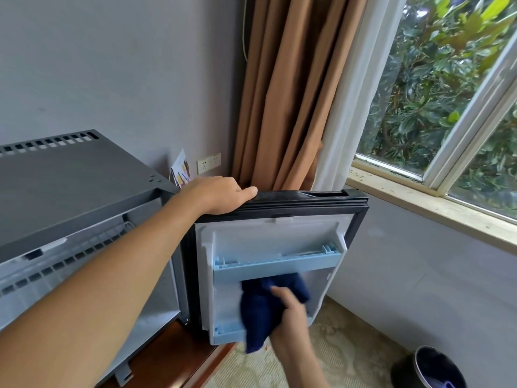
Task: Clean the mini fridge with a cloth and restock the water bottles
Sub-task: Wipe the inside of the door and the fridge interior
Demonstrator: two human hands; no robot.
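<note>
The grey mini fridge (70, 175) stands at the left with its door (279, 236) swung wide open toward me. My left hand (221, 194) grips the door's top edge, fingers curled over the black seal. My right hand (291, 309) holds a dark blue cloth (260, 312) against the door's white inner panel, between the upper light-blue shelf (277, 264) and the lower light-blue shelf (226, 330). Part of the cloth hangs down below the door. No water bottles are in view.
Brown and white curtains (285, 107) hang behind the door. A window with a stone sill (425, 203) is at the right. A dark bin (436, 368) stands on the patterned carpet at the lower right. A wall socket (208, 163) sits behind the fridge.
</note>
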